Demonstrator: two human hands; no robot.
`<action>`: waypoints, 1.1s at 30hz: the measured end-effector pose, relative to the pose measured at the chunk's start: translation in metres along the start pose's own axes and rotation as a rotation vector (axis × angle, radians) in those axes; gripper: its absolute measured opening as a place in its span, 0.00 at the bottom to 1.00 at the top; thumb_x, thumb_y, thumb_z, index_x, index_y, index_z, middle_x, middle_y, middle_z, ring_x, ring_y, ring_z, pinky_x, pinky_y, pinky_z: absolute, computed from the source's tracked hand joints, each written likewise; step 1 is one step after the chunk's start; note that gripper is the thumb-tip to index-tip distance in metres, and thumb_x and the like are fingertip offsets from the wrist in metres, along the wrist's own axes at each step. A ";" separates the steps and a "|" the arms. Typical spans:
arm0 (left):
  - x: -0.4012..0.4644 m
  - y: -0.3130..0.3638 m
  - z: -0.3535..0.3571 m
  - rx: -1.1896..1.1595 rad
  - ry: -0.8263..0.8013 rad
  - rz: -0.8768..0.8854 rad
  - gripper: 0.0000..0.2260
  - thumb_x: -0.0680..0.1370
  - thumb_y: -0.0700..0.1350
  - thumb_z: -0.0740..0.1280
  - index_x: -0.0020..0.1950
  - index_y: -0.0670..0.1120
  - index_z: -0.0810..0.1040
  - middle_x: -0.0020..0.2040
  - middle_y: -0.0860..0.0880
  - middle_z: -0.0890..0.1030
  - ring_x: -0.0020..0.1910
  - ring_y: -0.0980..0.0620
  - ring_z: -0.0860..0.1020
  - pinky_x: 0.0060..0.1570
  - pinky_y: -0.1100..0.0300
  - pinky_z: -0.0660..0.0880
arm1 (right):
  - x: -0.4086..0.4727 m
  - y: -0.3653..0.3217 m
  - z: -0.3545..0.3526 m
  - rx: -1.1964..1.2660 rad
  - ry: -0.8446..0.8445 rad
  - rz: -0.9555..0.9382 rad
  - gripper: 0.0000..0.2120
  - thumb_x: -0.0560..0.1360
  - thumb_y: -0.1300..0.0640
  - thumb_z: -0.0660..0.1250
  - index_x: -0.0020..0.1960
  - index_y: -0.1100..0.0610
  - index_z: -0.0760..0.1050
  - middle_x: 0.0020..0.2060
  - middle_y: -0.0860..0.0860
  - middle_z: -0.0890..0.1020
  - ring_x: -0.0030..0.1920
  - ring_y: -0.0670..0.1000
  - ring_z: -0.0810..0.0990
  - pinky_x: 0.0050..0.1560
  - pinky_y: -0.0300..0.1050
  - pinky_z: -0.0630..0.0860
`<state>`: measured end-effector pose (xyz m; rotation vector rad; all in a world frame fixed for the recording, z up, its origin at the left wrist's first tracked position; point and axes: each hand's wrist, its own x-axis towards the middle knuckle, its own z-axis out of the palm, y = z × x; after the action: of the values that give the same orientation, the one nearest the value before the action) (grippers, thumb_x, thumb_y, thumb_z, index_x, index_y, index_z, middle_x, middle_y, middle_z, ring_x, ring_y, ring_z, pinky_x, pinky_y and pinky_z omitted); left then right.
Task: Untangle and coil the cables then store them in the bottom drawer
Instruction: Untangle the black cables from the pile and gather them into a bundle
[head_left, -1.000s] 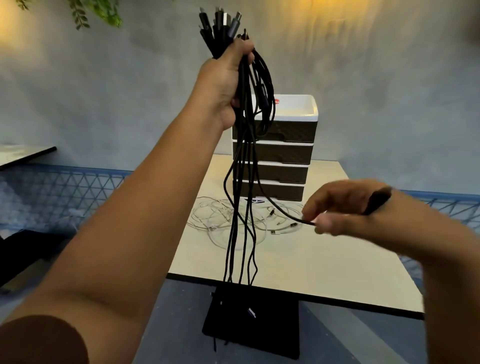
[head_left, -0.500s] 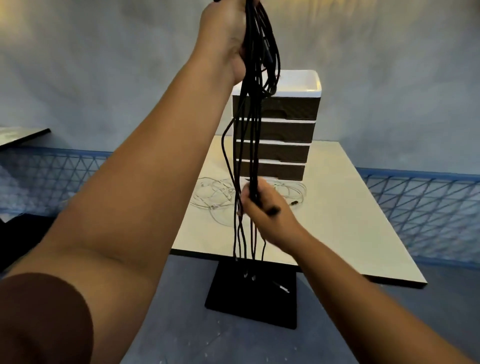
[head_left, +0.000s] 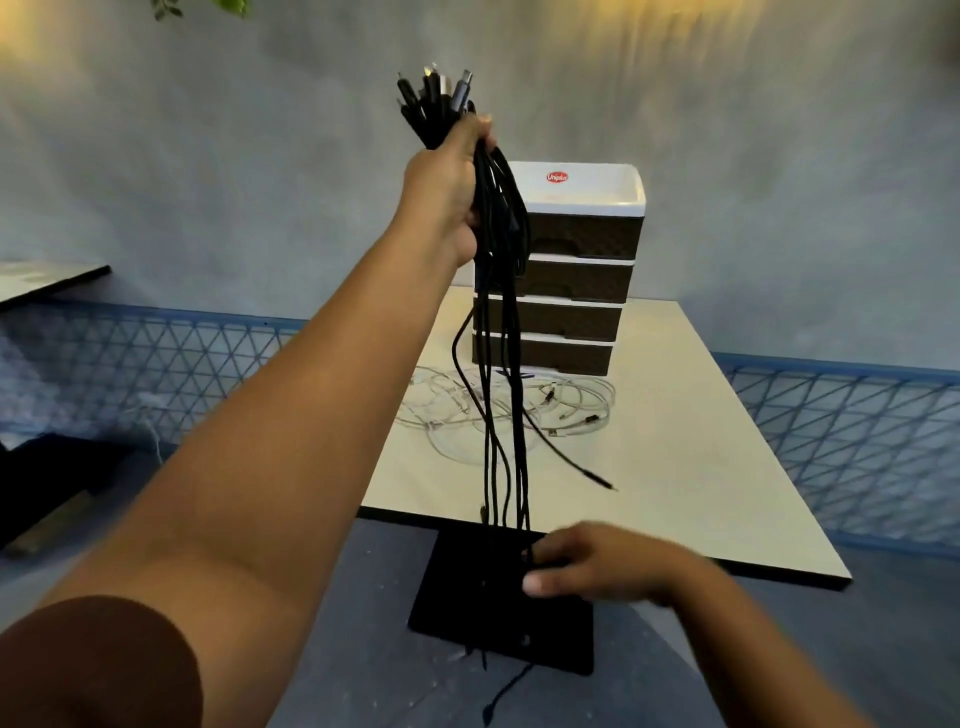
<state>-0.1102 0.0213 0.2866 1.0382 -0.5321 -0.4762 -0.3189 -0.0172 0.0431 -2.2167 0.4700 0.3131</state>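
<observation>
My left hand (head_left: 449, 187) is raised high and grips a bundle of black cables (head_left: 501, 332) near their plugs, which stick up above the fist. The strands hang straight down past the table's front edge. My right hand (head_left: 587, 564) is low, below the table edge, with fingers curled round the lower ends of the hanging black strands. One black end (head_left: 582, 467) swings free to the right. A tangle of white cables (head_left: 519, 405) lies on the table in front of the drawer unit (head_left: 571, 270), whose bottom drawer (head_left: 550, 356) is closed.
The cream table (head_left: 675, 467) stands on a black base plate (head_left: 498, 623) on the grey floor. A blue mesh fence (head_left: 841, 447) runs behind on both sides. Another table's edge (head_left: 52, 280) shows at far left.
My right hand slid down the black strands from mid-height to their lower ends. My left hand came back down into view with the plugs showing above it.
</observation>
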 end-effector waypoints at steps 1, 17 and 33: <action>-0.003 -0.002 0.001 -0.007 -0.011 -0.013 0.13 0.77 0.48 0.67 0.34 0.47 0.74 0.26 0.52 0.71 0.18 0.56 0.68 0.19 0.71 0.60 | -0.007 -0.010 -0.017 -0.017 0.138 -0.012 0.33 0.63 0.26 0.68 0.53 0.51 0.82 0.48 0.50 0.85 0.48 0.48 0.83 0.53 0.44 0.79; -0.038 0.000 0.023 -0.076 -0.079 -0.061 0.13 0.78 0.45 0.66 0.34 0.45 0.72 0.22 0.53 0.71 0.14 0.57 0.66 0.18 0.74 0.59 | 0.028 -0.087 0.013 0.627 0.776 -0.377 0.15 0.80 0.45 0.60 0.39 0.54 0.70 0.30 0.48 0.72 0.32 0.47 0.73 0.37 0.43 0.72; -0.027 0.000 0.008 -0.031 0.025 -0.078 0.12 0.76 0.48 0.68 0.33 0.48 0.74 0.31 0.50 0.73 0.22 0.54 0.69 0.18 0.73 0.60 | 0.021 -0.015 0.022 -0.049 0.193 -0.036 0.37 0.64 0.24 0.64 0.65 0.46 0.69 0.60 0.45 0.75 0.58 0.47 0.76 0.59 0.42 0.73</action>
<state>-0.1361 0.0320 0.2847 1.0366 -0.4617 -0.5383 -0.2947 0.0034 0.0315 -2.3113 0.5307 0.0920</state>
